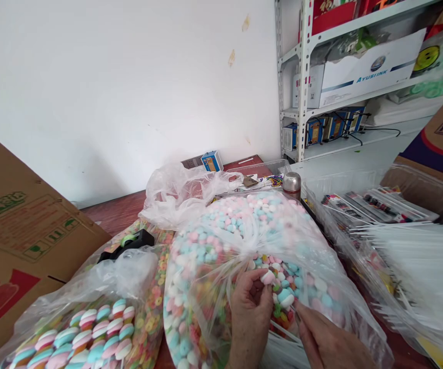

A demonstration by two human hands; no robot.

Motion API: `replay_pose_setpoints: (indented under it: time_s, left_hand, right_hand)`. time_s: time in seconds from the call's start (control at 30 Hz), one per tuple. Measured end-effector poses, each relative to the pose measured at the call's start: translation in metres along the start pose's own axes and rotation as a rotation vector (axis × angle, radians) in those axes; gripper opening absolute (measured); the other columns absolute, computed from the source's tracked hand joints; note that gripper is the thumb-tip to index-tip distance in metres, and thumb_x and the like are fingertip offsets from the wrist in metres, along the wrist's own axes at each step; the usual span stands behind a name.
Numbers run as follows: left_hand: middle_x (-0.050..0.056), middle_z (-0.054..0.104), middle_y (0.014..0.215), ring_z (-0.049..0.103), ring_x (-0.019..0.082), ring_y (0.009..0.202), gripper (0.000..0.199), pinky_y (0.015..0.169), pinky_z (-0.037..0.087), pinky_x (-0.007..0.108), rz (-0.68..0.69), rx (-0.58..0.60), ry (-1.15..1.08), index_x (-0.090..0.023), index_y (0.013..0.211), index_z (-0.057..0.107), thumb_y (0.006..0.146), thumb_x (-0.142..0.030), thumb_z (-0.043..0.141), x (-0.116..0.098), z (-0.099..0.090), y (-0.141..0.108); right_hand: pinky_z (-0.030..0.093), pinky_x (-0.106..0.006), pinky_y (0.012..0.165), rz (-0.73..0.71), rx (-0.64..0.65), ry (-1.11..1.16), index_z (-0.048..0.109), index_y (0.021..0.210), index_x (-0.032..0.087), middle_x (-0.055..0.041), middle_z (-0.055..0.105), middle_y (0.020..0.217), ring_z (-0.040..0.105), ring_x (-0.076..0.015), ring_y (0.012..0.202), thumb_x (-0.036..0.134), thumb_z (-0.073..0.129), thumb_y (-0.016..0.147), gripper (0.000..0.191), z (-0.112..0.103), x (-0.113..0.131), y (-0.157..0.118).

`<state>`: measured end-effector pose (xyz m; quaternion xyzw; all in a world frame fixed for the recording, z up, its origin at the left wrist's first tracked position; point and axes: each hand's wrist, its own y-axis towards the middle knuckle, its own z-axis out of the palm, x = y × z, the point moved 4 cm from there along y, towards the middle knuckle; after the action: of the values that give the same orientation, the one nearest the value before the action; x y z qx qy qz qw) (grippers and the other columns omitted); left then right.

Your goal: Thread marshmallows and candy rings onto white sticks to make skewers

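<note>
My left hand (pixel 250 310) is closed, pinching a pale pink-and-white marshmallow (pixel 268 277) between thumb and fingertips. Close by on the right, my right hand (pixel 331 335) has its fingers pressed together; what they grip is hard to see. A blue-and-white marshmallow (pixel 285 298) shows at its fingertips. Both hands are over the opening of a large clear plastic bag (pixel 252 238) full of pink, blue and white marshmallows. Colourful gummies and several white sticks (pixel 285 330) lie beneath the hands.
At the left, marshmallow-and-gummy skewers (pixel 86 333) lie on a bag of gummy rings (pixel 154 287), near a black tape dispenser (pixel 129 243). A cardboard box (pixel 25 230) stands beyond. On the right, a clear tray (pixel 317 225) holds white sticks (pixel 409 266). A metal-topped bottle (pixel 292 184) stands behind.
</note>
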<state>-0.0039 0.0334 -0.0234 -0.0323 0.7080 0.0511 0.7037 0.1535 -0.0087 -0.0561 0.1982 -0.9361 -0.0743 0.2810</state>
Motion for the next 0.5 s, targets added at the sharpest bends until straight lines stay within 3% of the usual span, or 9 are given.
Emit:
replay_pose_setpoints:
  time_s: [0.4,0.5]
  left_hand:
    - [0.009,0.072,0.100,0.068,0.023,0.086,0.020,0.076,0.055,0.035,0.101,0.004,0.117,-0.025,0.105,0.073,0.088,-0.027,0.062,0.006,-0.004,0.000]
    - [0.008,0.071,0.099,0.067,0.024,0.085,0.019,0.076,0.054,0.036,0.099,-0.005,0.135,-0.026,0.103,0.074,0.088,-0.027,0.062,0.002,-0.004,-0.003]
  right_hand:
    - [0.055,-0.018,0.059,-0.010,-0.080,0.044,0.064,0.117,0.021,-0.0057,0.078,0.100,0.076,-0.0172,0.084,0.019,0.038,0.097,0.032,-0.007,0.014,0.010]
    - [0.054,-0.020,0.059,0.020,-0.078,0.086,0.065,0.106,0.022,-0.0046,0.077,0.090,0.075,-0.0179,0.078,0.020,0.036,0.098,0.030,-0.002,0.017,0.015]
